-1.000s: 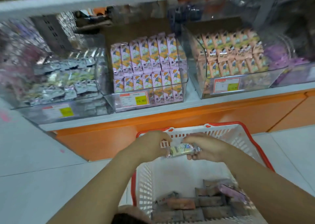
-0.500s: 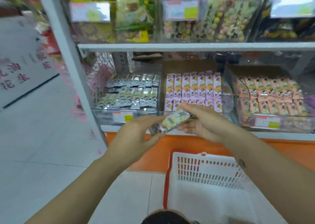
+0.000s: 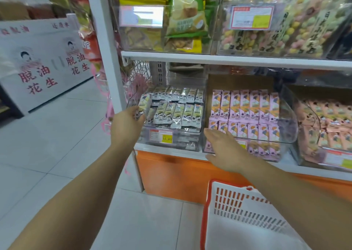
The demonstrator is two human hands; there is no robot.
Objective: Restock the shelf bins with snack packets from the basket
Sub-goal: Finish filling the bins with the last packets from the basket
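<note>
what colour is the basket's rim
Red; the basket itself is white. The head view shows it best.

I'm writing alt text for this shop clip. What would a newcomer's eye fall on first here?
First, the left hand, holding a green-and-white snack packet at the left end of the clear bin of matching packets on the lower shelf. Next, the open right hand, spread in front of the neighbouring bin of pink packets, with the red-rimmed white basket on the floor below.
</note>
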